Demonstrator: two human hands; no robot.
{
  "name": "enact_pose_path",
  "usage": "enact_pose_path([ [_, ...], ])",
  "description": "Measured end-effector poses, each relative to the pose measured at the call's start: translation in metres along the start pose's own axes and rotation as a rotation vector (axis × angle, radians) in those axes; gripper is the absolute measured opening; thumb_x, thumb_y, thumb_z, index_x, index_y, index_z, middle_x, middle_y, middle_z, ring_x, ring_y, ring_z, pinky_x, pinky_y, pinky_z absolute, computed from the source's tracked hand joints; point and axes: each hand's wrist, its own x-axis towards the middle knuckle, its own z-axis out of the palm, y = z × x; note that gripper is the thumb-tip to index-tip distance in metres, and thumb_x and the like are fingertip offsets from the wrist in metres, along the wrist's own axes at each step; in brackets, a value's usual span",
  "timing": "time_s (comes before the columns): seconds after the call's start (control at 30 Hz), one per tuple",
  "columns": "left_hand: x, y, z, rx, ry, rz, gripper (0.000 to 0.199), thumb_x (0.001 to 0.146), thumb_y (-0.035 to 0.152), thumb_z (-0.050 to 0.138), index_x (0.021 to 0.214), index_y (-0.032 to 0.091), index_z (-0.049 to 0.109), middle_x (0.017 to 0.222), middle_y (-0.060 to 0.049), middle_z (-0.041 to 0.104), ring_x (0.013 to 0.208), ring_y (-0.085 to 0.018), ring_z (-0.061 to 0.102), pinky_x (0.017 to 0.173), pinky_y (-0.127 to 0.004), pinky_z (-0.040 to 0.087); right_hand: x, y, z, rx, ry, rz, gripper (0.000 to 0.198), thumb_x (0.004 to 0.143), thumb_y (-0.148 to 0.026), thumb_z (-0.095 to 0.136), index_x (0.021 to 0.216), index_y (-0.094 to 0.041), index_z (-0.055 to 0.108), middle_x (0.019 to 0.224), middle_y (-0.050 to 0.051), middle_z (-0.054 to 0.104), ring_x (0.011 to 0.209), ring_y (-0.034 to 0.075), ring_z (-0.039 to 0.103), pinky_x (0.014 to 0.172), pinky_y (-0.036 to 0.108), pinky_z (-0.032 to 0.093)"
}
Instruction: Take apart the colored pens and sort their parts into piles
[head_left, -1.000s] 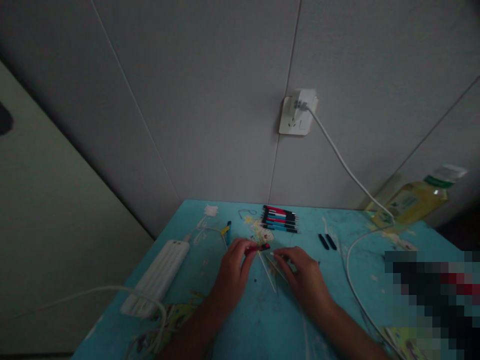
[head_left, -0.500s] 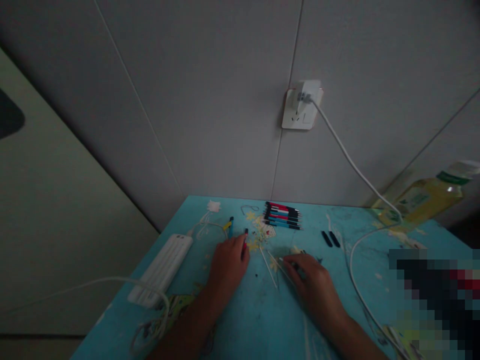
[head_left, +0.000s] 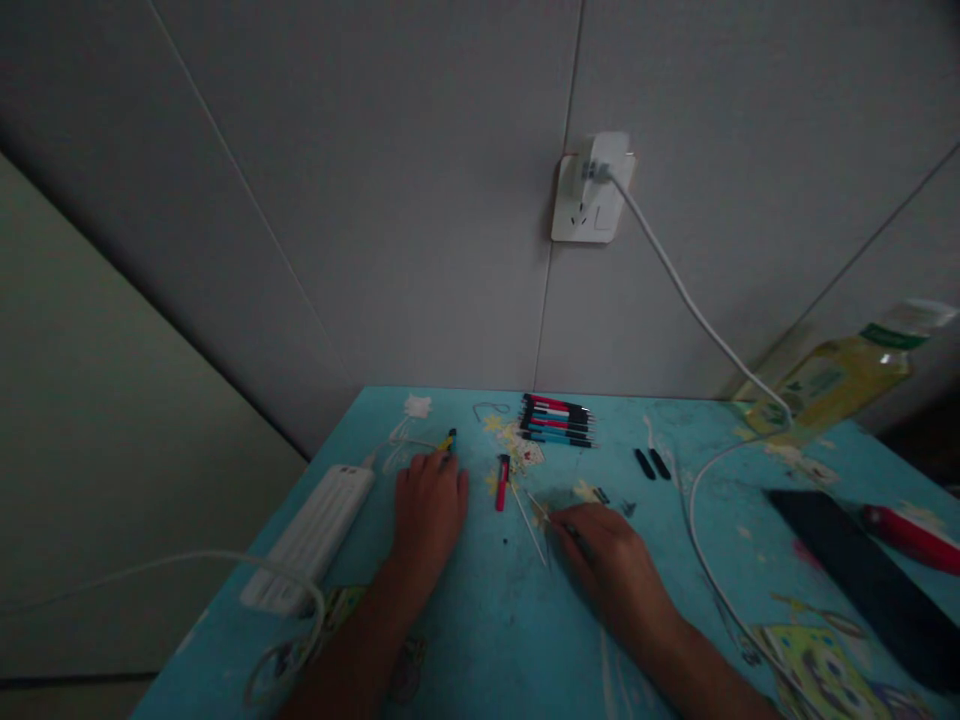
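My left hand (head_left: 431,500) rests with its fingers bent down over a blue pen barrel (head_left: 452,438). Their tips are hidden, and a small yellow piece (head_left: 444,444) shows beside them. A red pen barrel with a dark end (head_left: 502,483) lies to the right of that hand. Closed in a pinch, my right hand (head_left: 611,555) has a slim dark pen part (head_left: 579,542) showing between thumb and fingers. Thin white pen refills (head_left: 529,525) lie between the hands, one reaching toward the right fingertips. Small dark pieces (head_left: 601,495) lie just beyond the right hand.
Several assembled pens (head_left: 556,420) lie in a row near the wall. Two black grips (head_left: 652,464) are to their right. A white power strip (head_left: 311,540) lies left; a white cable (head_left: 694,520), tilted yellow bottle (head_left: 840,385), black flat strip (head_left: 862,580) and red-handled object (head_left: 911,538) are right.
My left hand has left the red pen barrel and moved left to the blue one. The right hand stays near the refills. The view has shifted slightly.
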Motion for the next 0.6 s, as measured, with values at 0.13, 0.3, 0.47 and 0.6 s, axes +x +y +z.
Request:
enact_pose_path([
  [0.13,-0.0005,0.0009,-0.0032,0.005,-0.019,0.014,0.024,0.097,0.027,0.046,0.09,0.019,0.068,0.096,-0.01,0.068,0.098,-0.03,0.057,0.084,-0.042,0.04,-0.0004,-0.0008,-0.0012,0.012,0.018,-0.001,0.018,0.097,-0.022,0.052,0.103,-0.022,0.069,0.096,0.006,0.072,0.087,0.021,0.067,0.085,0.036,0.052],
  [0.3,-0.0005,0.0005,-0.003,0.012,-0.027,-0.013,0.016,0.094,0.024,0.052,0.1,0.017,0.065,0.097,-0.011,0.067,0.094,-0.029,0.059,0.081,-0.04,0.041,-0.0022,-0.0027,0.0006,-0.005,0.02,-0.019,0.019,0.097,-0.022,0.052,0.102,-0.022,0.07,0.095,0.006,0.073,0.087,0.021,0.067,0.086,0.037,0.052],
  [0.47,-0.0023,0.0002,-0.0001,-0.007,-0.038,-0.018,0.029,0.094,0.022,0.052,0.122,0.018,0.059,0.102,-0.01,0.068,0.095,-0.029,0.06,0.082,-0.041,0.042,-0.0027,-0.0036,0.0014,-0.004,0.023,-0.04,0.02,0.098,-0.024,0.05,0.102,-0.022,0.07,0.094,0.007,0.073,0.085,0.021,0.068,0.085,0.036,0.052],
  [0.6,-0.0031,-0.0006,0.0021,-0.116,-0.053,-0.018,0.032,0.095,0.018,0.049,0.125,0.018,0.06,0.104,-0.011,0.068,0.097,-0.028,0.061,0.085,-0.041,0.044,-0.0025,-0.004,0.0007,-0.008,0.014,-0.034,0.019,0.098,-0.024,0.051,0.101,-0.022,0.07,0.094,0.006,0.073,0.085,0.021,0.067,0.084,0.036,0.052],
])
